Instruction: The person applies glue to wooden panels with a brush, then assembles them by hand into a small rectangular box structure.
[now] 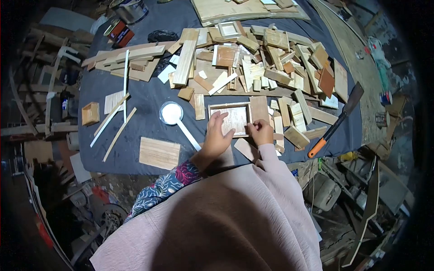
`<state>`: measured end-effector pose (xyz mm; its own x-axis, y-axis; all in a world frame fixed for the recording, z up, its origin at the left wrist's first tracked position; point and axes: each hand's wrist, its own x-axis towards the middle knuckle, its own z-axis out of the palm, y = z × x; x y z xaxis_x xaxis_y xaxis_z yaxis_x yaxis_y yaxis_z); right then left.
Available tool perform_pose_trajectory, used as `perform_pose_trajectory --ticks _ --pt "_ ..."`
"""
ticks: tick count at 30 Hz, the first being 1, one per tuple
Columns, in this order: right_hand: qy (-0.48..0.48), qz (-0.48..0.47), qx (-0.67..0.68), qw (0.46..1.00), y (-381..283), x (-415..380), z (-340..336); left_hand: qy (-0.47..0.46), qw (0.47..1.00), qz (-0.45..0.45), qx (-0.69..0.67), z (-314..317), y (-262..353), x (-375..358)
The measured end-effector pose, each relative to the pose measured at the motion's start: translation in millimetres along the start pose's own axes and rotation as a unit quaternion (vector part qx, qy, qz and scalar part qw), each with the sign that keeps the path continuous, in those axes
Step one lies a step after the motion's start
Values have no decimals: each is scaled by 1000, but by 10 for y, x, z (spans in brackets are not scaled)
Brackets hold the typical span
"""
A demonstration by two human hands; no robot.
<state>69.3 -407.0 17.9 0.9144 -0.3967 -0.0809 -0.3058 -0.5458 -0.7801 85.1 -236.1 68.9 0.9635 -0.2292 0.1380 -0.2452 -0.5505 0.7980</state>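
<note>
A small shallow wooden box with raised thin walls lies on the dark cloth in front of me. My left hand rests over its left and near side, fingers and thumb apart. At the box's right wall, my right hand has its thumb and fingers pinched on the edge; whether a small piece is also between them is hidden. Left of the box sits a round container of white paste, with a white stick leaning from it toward me. A flat wooden block stands just beyond my right hand.
Wood offcuts are heaped at the back and right. A machete with an orange-tipped handle lies at the right edge. Thin strips, a small open box and a flat board lie left. Cans stand at the back left.
</note>
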Motion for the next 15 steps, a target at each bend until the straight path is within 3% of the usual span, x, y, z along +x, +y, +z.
perform_pose_trajectory --ticks 2,5,6,8,11,12,14,15 --pt "-16 48 43 998 88 -2 6 -10 1000 -23 -13 -46 -34 72" --pt "-20 120 237 964 299 9 -116 -6 1000 -22 -17 -134 -56 106" --pt "-96 268 354 891 -24 -33 -408 -4 999 -27 -20 -175 -58 107" --pt "-52 291 635 714 91 -49 -602 -37 998 -6 54 -237 -90 124" --pt "13 215 446 868 248 -76 -632 -38 999 -28 7 -227 -178 194" --pt "11 217 443 870 308 -90 -585 -40 999 -29 11 -230 -184 223" --pt "-34 149 280 948 364 -83 -469 -44 998 -28 19 -213 -186 285" --pt "-21 90 270 958 380 -83 -346 -55 997 -13 45 -197 -189 325"
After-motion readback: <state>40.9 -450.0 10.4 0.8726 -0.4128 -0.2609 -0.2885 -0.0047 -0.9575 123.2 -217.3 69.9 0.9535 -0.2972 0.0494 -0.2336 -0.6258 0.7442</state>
